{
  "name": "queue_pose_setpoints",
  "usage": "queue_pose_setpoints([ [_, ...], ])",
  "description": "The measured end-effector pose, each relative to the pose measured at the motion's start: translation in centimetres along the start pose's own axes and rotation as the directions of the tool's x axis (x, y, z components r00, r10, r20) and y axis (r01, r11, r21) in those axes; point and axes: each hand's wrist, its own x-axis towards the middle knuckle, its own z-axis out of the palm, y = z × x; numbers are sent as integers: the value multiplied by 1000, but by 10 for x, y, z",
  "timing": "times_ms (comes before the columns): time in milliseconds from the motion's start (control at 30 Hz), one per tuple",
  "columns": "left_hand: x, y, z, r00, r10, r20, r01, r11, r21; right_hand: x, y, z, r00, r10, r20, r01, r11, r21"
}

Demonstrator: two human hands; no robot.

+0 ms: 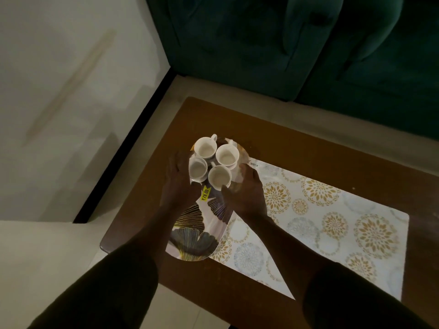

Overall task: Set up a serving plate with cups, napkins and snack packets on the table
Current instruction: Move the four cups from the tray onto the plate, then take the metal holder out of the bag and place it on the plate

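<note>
Two dark-sleeved forearms are seen reaching forward from the bottom edge over a brown wooden surface (297,143). Beneath them, an oval serving plate (190,241) printed with dark and gold fan-shaped leaves is laid on the surface, its right edge overlapping a white placemat (332,224) patterned with gold and grey floral rounds. A yellow price sticker (205,194) is seen on the plate between the hands. The left hand (179,180) is placed against the left side of a cluster of cups, fingers spread and loosely curved; the right hand (244,191) is placed against the right side, fingers likewise spread. Whether either hand is actually gripping a cup or the plate cannot be told. Four white cups (212,161), each with a handle and standing upright and empty, are grouped tightly together at the far end of the plate, touching or nearly touching one another. No napkins or snack packets are visible. Beyond the surface, a dark green sofa (308,43) is seen, with pale floor (59,91) to the left.
</note>
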Motion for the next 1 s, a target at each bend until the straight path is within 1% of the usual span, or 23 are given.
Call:
queue_pose_setpoints([
  [67, -3, 17, -3, 1000, -20, 3, 20, 999, 35, -1, 6, -17, 999, 19, -40, -21, 998, -61],
  [133, -4, 42, -3, 1000, -3, -15, 4, 997, 71, -2, 17, -39, 995, 43, -86, -52, 992, -114],
  [200, -3, 68, 3, 997, 62, -52, -54, 990, 132, -2, 31, -63, 991, 64, -120, -81, 987, -139],
  [267, -3, 102, 18, 987, 147, -65, -135, 978, 158, -3, 50, -95, 984, 88, -154, -112, 981, -156],
  [400, -10, 176, 57, 963, 269, -2, -266, 953, 148, -10, 94, -165, 967, 107, -230, -148, 975, -169],
  [500, -21, 238, 93, 918, 394, 49, -397, 910, 125, -22, 132, -225, 948, 140, -287, -195, 966, -172],
  [633, -46, 316, 135, 862, 493, 115, -499, 866, 32, -49, 182, -302, 905, 201, -376, -273, 951, -147],
  [733, -69, 377, 166, 819, 549, 163, -550, 834, -47, -73, 222, -359, 855, 278, -437, -367, 921, -133],
  [867, -107, 459, 213, 715, 642, 279, -632, 763, -134, -113, 279, -434, 795, 351, -494, -454, 885, -101],
  [933, -130, 500, 238, 672, 657, 342, -640, 748, -178, -139, 308, -470, 749, 384, -539, -501, 861, -82],
  [1000, -154, 538, 263, 649, 650, 395, -621, 753, -219, -167, 336, -502, 693, 410, -593, -540, 840, -50],
])
